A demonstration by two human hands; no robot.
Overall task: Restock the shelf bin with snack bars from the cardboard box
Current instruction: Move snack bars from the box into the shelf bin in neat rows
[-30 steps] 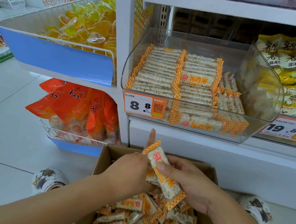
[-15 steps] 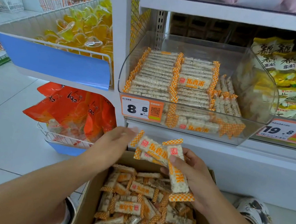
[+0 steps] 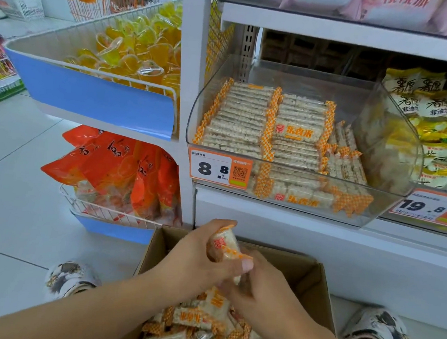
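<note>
An open cardboard box (image 3: 300,269) sits on the floor below the shelf, filled with several loose snack bars (image 3: 196,328) in white and orange-checked wrappers. My left hand (image 3: 195,256) grips a small bundle of bars (image 3: 223,247) over the box. My right hand (image 3: 262,296) is pressed against the same bundle from the right, fingers curled round its lower part. Above, the clear plastic shelf bin (image 3: 397,169) holds neat rows of the same bars (image 3: 248,122), stacked at its left and middle, with bare room at the back and right.
A price tag reading 8.8 (image 3: 219,170) is stuck on the bin's front. A wire basket of orange bags (image 3: 118,173) stands left of the box, yellow jelly cups (image 3: 135,48) above it. Yellow snack bags (image 3: 439,130) fill the neighbouring bin. My slippered feet (image 3: 376,331) flank the box.
Both hands have come together and dropped lower over the box. The bars held apart half a second ago are now gathered into one bundle between them.
</note>
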